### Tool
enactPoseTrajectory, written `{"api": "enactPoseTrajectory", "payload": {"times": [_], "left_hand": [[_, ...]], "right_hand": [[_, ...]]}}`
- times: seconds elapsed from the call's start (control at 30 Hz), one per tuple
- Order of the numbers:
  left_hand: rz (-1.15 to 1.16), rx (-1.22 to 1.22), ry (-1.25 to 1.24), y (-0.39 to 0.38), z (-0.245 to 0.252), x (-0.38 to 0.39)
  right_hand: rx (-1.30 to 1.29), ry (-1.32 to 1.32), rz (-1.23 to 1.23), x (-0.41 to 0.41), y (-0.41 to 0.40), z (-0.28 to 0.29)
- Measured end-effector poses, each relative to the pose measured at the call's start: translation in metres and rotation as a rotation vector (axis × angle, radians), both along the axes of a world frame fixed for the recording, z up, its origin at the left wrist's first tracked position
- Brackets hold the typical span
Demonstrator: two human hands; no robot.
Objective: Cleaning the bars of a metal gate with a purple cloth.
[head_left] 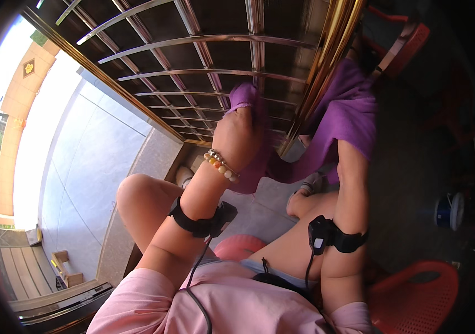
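A purple cloth (pixel 329 142) hangs between my two arms in front of an upright metal grille (pixel 206 73). My left hand (pixel 235 133) is closed around one part of it, and a bunched end (pixel 243 95) pokes out above the thumb, close to the grille bars. My right forearm (pixel 352 179) reaches up beneath the other part, beside the gold-coloured frame edge (pixel 325 62). The cloth drapes over my right hand, so its fingers and grip are hidden. Beaded bracelets (pixel 221 167) circle my left wrist.
Red plastic chairs stand at the upper right (pixel 408 46) and lower right (pixel 421 296). A bucket (pixel 450 211) sits on the dark floor to the right. Past a stone sill (pixel 137 179), pale paving (pixel 87 175) lies in sunlight at left, with a small wooden item (pixel 67 269) on it.
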State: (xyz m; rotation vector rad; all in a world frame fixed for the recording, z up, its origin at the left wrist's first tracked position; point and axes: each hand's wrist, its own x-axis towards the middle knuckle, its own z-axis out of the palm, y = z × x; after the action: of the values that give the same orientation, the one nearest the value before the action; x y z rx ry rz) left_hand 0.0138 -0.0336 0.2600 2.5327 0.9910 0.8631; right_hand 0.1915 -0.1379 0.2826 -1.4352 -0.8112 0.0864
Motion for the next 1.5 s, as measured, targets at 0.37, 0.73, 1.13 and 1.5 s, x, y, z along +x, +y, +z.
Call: {"api": "enactPoseTrajectory", "payload": {"times": [0.37,0.73,1.13,1.5], "left_hand": [[0.188,-0.005,-0.098,0.004,-0.004,-0.06],[0.134,-0.074,-0.121,0.019,-0.003,-0.042],[0.087,0.003,-0.173,0.02,-0.01,-0.042],[0.063,-0.119,0.071,-0.007,-0.001,-0.041]], "right_hand": [[0.019,0.013,-0.001,-0.004,0.002,0.004],[0.035,0.062,0.006,-0.009,-0.008,0.003],[0.074,0.106,0.027,-0.011,-0.012,0.003],[0.112,0.121,0.033,-0.009,-0.013,0.002]]}}
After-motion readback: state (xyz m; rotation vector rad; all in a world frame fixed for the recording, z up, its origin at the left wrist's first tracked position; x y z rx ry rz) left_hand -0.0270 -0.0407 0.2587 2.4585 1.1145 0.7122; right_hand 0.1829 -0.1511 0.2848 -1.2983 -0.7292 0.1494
